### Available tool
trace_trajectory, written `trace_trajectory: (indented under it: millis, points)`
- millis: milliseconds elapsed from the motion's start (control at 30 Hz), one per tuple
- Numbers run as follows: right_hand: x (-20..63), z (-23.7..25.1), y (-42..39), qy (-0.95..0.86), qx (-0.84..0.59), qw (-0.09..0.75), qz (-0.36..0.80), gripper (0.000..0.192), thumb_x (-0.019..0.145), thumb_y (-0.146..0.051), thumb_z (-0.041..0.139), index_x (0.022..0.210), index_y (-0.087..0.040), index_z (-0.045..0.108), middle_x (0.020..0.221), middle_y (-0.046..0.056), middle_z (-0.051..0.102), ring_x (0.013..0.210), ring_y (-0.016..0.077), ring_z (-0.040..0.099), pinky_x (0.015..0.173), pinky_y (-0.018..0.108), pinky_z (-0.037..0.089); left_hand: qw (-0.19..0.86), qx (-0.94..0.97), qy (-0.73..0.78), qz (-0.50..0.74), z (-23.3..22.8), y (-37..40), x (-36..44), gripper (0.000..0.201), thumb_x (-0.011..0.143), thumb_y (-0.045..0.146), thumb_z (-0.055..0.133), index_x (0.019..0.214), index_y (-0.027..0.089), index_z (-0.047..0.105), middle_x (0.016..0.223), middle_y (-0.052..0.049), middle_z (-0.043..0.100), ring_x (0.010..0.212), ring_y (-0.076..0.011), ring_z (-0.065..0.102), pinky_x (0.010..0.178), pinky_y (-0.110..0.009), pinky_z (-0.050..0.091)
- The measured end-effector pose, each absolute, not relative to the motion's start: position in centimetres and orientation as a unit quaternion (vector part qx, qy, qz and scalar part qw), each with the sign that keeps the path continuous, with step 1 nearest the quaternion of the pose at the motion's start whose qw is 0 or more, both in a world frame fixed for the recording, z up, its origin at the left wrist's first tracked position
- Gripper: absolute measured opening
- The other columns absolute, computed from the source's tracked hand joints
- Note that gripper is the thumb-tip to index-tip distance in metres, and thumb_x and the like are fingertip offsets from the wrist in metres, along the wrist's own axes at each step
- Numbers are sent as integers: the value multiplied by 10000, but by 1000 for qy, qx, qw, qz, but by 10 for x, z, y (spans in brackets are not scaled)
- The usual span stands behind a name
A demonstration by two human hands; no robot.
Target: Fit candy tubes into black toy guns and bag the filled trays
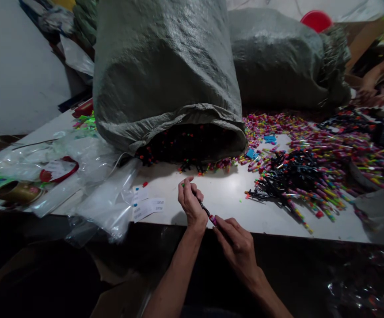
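Note:
Near the table's front edge, my left hand [192,201] is closed around a slim black pen-like stick [205,209]. Its upper part is hidden behind my fingers. My right hand [236,238] pinches a short pink patterned tube [213,220], which meets the lower end of the black stick in line. Whether the two are joined I cannot tell. Just beyond my hands, the dark mouth of a big grey-green woven sack [168,70] holds many small black pieces with coloured tips. To the right, a heap of black sticks [284,174] lies over many colourful tubes [337,154].
A second woven sack [278,57] lies behind. Clear plastic bags [102,190], a roll of brown tape [19,192] and paper slips [149,207] are on the left. Two blue pieces [252,153] sit among the tubes. Another person's hands [370,92] are at the far right.

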State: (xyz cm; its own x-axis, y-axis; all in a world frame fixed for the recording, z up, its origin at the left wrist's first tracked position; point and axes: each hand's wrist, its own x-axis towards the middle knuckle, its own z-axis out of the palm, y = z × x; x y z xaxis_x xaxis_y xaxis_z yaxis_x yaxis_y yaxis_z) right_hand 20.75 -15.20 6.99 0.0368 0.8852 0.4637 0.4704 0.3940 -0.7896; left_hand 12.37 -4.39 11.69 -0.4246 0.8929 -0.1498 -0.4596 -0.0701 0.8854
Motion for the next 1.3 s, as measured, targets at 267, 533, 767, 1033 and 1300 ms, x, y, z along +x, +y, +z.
trace_trajectory:
  millis: [267, 533, 767, 1033, 1300]
  points:
    - [211, 71, -153, -669, -494, 511, 216, 344, 880, -98, 507, 1205, -203, 552, 899, 71, 625, 745, 144, 607, 647, 253, 507, 488, 226, 478, 694, 114, -44, 125, 239, 802, 401, 528, 856, 170, 558, 620, 69, 349, 408, -26, 321, 374, -165, 239]
    - [212, 70, -152, -676, -500, 498, 214, 307, 893, -127, 489, 1184, -185, 568, 855, 68, 619, 704, 142, 603, 620, 252, 505, 489, 225, 482, 691, 114, -43, 126, 244, 803, 403, 523, 851, 167, 552, 606, 71, 344, 402, -30, 322, 367, -167, 238]
    - [210, 67, -154, -687, -521, 478, 169, 332, 894, -121, 482, 1212, -186, 550, 858, 75, 630, 712, 150, 607, 622, 256, 505, 491, 231, 477, 691, 113, -44, 128, 262, 791, 424, 538, 856, 170, 550, 613, 72, 342, 403, -23, 309, 365, -161, 219]
    - [205, 54, -152, -728, -514, 452, 28, 433, 886, -73, 456, 1304, -186, 473, 757, 65, 622, 669, 160, 578, 618, 285, 479, 495, 198, 502, 681, 108, -40, 124, 233, 756, 398, 537, 816, 173, 541, 584, 82, 326, 374, -24, 294, 350, -165, 203]
    - [203, 57, -145, -724, -522, 445, 81, 323, 907, -109, 437, 1202, -154, 561, 717, 55, 589, 652, 152, 565, 596, 258, 470, 496, 190, 516, 672, 106, -35, 123, 182, 743, 352, 524, 786, 175, 529, 566, 85, 328, 360, -23, 289, 345, -161, 181]
